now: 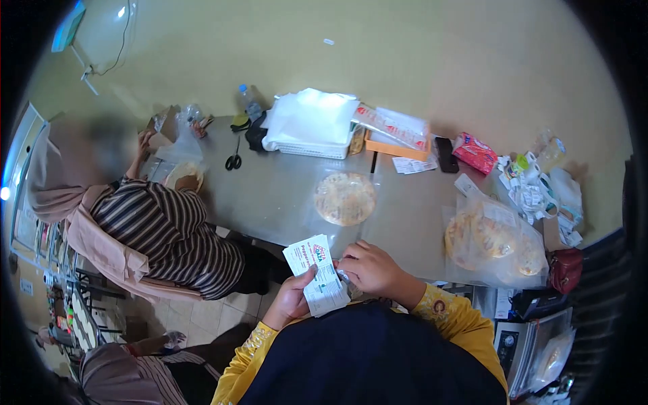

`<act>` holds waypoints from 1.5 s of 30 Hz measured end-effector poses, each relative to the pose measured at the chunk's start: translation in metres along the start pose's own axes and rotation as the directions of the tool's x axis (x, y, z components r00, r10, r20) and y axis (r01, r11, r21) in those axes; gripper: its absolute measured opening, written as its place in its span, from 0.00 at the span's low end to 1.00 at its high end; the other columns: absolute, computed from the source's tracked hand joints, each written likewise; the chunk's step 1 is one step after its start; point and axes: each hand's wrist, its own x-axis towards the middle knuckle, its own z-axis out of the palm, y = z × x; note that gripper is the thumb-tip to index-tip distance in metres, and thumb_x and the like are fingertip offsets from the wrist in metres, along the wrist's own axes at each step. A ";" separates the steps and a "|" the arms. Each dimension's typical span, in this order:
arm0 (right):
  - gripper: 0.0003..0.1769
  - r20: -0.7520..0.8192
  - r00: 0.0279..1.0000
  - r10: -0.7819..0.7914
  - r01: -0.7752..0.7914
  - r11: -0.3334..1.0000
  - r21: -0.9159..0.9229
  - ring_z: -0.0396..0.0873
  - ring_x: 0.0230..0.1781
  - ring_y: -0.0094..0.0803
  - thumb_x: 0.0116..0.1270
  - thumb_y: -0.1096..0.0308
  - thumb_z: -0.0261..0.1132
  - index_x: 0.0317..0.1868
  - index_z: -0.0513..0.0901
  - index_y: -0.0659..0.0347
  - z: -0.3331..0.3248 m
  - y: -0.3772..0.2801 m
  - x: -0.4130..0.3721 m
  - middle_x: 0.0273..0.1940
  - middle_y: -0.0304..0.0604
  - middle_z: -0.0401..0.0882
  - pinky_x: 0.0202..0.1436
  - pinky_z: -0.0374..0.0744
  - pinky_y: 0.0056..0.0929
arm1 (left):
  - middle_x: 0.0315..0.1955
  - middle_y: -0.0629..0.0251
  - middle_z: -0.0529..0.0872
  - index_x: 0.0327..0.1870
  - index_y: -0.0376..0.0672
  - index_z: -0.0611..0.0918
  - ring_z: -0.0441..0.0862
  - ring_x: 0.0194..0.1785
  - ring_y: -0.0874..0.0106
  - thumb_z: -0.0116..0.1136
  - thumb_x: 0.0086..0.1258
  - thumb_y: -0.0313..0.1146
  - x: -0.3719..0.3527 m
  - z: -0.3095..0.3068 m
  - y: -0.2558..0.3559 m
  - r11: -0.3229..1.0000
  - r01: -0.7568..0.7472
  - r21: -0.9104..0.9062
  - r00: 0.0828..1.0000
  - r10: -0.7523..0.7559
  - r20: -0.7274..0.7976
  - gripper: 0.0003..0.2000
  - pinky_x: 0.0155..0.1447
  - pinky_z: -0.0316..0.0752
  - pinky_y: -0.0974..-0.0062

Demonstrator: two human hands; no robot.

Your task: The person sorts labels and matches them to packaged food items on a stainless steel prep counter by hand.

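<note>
My left hand [293, 294] is closed around a stack of printed pizza labels [316, 270], held just in front of the table edge with the thumb across the top one. "Pepperoni" can be read on that label. My right hand [368, 268] is closed at the stack's right side, fingers curled; what lies between the fingertips is hidden. Beyond the hands, a flat round pizza [345, 198] in clear plastic lies on the grey table [270, 196].
Several bagged pizzas [496, 239] are piled on the right. Along the wall stand a white basket [307, 145], an orange tray [398, 150], a phone [445, 155] and a red packet [475, 153]. Scissors [233, 160] lie farther left. A co-worker in stripes [162, 233] works at the left.
</note>
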 end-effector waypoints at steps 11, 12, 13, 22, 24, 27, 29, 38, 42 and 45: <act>0.02 -0.051 0.999 -0.001 0.001 1.000 -0.002 0.75 0.32 0.37 0.54 0.73 0.62 0.29 0.79 0.60 0.056 -0.039 0.070 0.29 0.41 0.74 0.36 0.75 0.31 | 0.57 0.57 0.73 0.62 0.37 0.65 0.70 0.60 0.61 0.48 0.69 0.40 -0.030 -0.076 0.053 0.980 -0.060 -0.191 0.996 0.046 -0.077 0.23 0.65 0.62 0.59; 0.02 -0.075 0.994 0.077 -0.072 0.995 0.066 0.75 0.32 0.35 0.54 0.73 0.63 0.30 0.79 0.61 0.060 -0.042 0.075 0.29 0.40 0.75 0.35 0.75 0.30 | 0.57 0.57 0.72 0.62 0.36 0.65 0.69 0.61 0.59 0.49 0.69 0.39 -0.031 -0.084 0.055 0.980 -0.086 -0.181 0.993 0.069 -0.097 0.24 0.66 0.61 0.58; 0.03 -0.094 0.983 0.158 -0.145 0.980 0.135 0.76 0.31 0.33 0.55 0.74 0.63 0.31 0.80 0.61 0.065 -0.046 0.079 0.29 0.40 0.77 0.35 0.75 0.29 | 0.59 0.58 0.71 0.63 0.36 0.63 0.68 0.62 0.61 0.46 0.70 0.41 -0.035 -0.083 0.058 0.982 -0.174 -0.081 0.976 0.160 -0.148 0.25 0.67 0.59 0.59; 0.08 0.295 0.846 0.443 -0.487 0.422 0.764 0.74 0.31 0.18 0.58 0.72 0.66 0.36 0.80 0.67 0.143 -0.072 0.115 0.30 0.36 0.79 0.36 0.73 0.19 | 0.57 0.60 0.70 0.65 0.41 0.61 0.69 0.60 0.66 0.29 0.69 0.59 -0.048 -0.108 0.066 0.975 -0.221 0.021 0.970 0.222 -0.103 0.33 0.64 0.63 0.64; 0.08 0.318 0.826 0.465 -0.516 0.400 0.757 0.74 0.31 0.18 0.58 0.72 0.66 0.36 0.80 0.67 0.150 -0.073 0.118 0.30 0.36 0.79 0.36 0.73 0.20 | 0.58 0.60 0.70 0.66 0.41 0.61 0.68 0.61 0.66 0.29 0.68 0.60 -0.049 -0.112 0.066 0.969 -0.240 0.056 0.965 0.244 -0.095 0.34 0.64 0.63 0.65; 0.07 0.305 0.816 0.491 -0.529 0.421 0.737 0.75 0.31 0.18 0.57 0.72 0.66 0.35 0.81 0.67 0.158 -0.073 0.120 0.30 0.38 0.80 0.37 0.74 0.20 | 0.58 0.61 0.69 0.66 0.41 0.61 0.67 0.62 0.67 0.29 0.67 0.62 -0.049 -0.114 0.067 0.968 -0.239 0.076 0.960 0.247 -0.132 0.36 0.65 0.61 0.65; 0.08 0.266 0.824 0.500 -0.518 0.474 0.712 0.75 0.31 0.18 0.57 0.72 0.66 0.35 0.81 0.67 0.166 -0.070 0.121 0.31 0.39 0.81 0.37 0.75 0.21 | 0.59 0.61 0.69 0.66 0.41 0.61 0.67 0.62 0.67 0.28 0.67 0.62 -0.048 -0.118 0.068 0.971 -0.228 0.066 0.964 0.235 -0.126 0.36 0.66 0.60 0.66; 0.15 0.063 0.851 0.521 -0.462 0.688 0.559 0.76 0.29 0.34 0.51 0.68 0.68 0.33 0.72 0.64 0.157 -0.064 0.118 0.29 0.46 0.76 0.33 0.74 0.30 | 0.58 0.58 0.69 0.64 0.38 0.61 0.66 0.63 0.64 0.38 0.72 0.49 -0.037 -0.131 0.064 0.987 -0.159 0.019 0.982 0.160 -0.104 0.27 0.67 0.58 0.63; 0.21 -0.106 0.811 0.575 -0.450 0.729 0.515 0.75 0.34 0.33 0.48 0.66 0.71 0.40 0.73 0.63 0.154 -0.039 0.103 0.37 0.46 0.74 0.37 0.74 0.30 | 0.59 0.60 0.69 0.64 0.38 0.61 0.65 0.64 0.63 0.39 0.73 0.42 -0.021 -0.120 0.066 0.980 -0.175 -0.096 0.973 0.157 -0.171 0.23 0.68 0.56 0.60; 0.25 -0.293 0.678 0.673 -0.543 0.729 0.418 0.74 0.41 0.42 0.49 0.65 0.68 0.47 0.70 0.62 0.158 0.011 0.079 0.42 0.51 0.72 0.43 0.74 0.36 | 0.60 0.60 0.69 0.63 0.38 0.63 0.64 0.64 0.63 0.36 0.74 0.41 -0.004 -0.123 0.062 0.964 -0.252 -0.082 0.943 0.226 -0.244 0.22 0.69 0.54 0.60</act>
